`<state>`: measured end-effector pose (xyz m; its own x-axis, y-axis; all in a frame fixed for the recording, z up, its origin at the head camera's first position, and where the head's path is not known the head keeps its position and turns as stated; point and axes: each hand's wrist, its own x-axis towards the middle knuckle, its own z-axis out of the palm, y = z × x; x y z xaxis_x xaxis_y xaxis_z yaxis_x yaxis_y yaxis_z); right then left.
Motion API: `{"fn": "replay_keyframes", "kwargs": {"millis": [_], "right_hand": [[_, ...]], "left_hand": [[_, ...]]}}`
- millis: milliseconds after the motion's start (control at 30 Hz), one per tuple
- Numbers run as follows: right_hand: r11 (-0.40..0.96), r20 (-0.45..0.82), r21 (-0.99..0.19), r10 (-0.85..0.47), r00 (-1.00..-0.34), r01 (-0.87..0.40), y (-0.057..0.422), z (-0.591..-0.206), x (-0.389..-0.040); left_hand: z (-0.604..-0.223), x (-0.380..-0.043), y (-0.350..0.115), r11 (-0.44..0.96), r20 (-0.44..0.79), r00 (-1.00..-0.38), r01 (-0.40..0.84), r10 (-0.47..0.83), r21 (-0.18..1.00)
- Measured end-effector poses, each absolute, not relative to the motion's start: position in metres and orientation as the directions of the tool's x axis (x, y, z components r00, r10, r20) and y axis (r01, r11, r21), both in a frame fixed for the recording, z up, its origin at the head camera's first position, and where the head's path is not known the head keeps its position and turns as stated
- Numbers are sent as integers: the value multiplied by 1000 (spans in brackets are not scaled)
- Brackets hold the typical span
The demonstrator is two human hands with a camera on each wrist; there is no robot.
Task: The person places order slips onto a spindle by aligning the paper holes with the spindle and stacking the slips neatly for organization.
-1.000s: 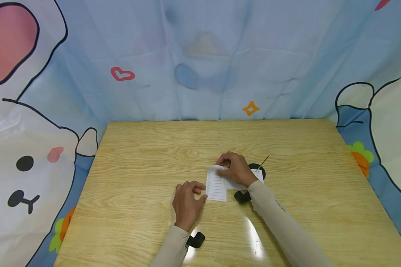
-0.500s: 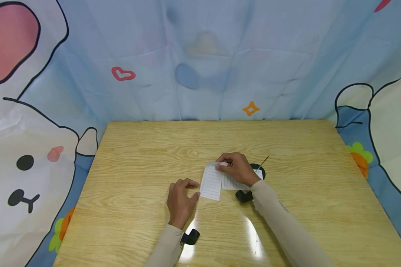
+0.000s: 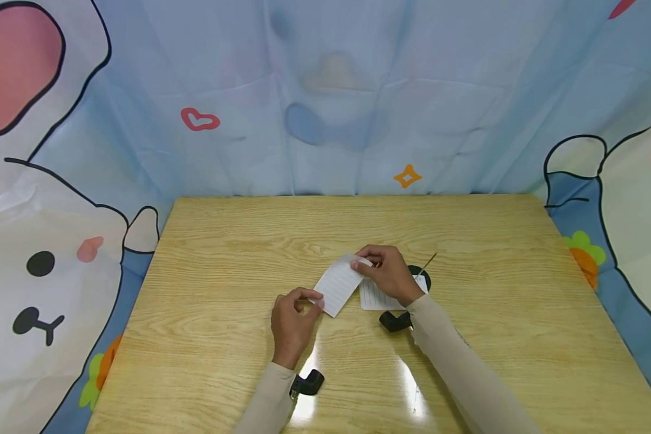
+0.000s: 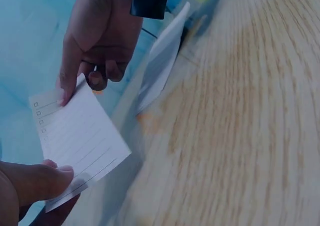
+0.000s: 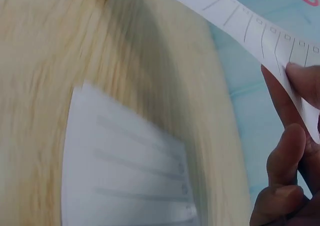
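A lined sheet of paper [image 3: 339, 286] with small checkboxes along one edge is held above the table between both hands. My right hand [image 3: 389, 271] pinches its upper right end between thumb and fingers. At the lower left corner, my left hand [image 3: 294, 322] pinches it too, thumb on top in the left wrist view. The sheet [image 5: 240, 20] bends slightly in the right wrist view. A second lined paper [image 3: 377, 296] lies on the table under the right hand, its middle partly hidden; it also shows checkboxes in the right wrist view.
Just right of the right hand is a round black object [image 3: 422, 278], with a thin stick [image 3: 428, 261] slanting up beside it. The wooden table [image 3: 222, 271] meets a printed blue curtain [image 3: 239, 144] at its back edge.
The sheet has moved left off the second paper, lifted and tilted. My left hand, earlier beside its edge with thumb and finger apart, now pinches the corner.
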<state>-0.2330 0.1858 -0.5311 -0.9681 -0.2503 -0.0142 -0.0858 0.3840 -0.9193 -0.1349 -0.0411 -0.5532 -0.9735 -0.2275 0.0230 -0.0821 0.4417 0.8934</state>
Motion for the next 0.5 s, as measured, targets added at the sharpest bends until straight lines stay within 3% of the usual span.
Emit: {"fn": "replay_keyframes", "kwargs": {"millis": [267,500], "right_hand": [[291,-63,-957,-183,-981,7,182,-523,-223],[302,11,-952,-137,-991,-52,181,-517,-214]], "left_hand": [[-552,-138,-41,297,86,-960,3,-267,955],[-546,-141,-44,181,122,-940,66,-319,981]]}}
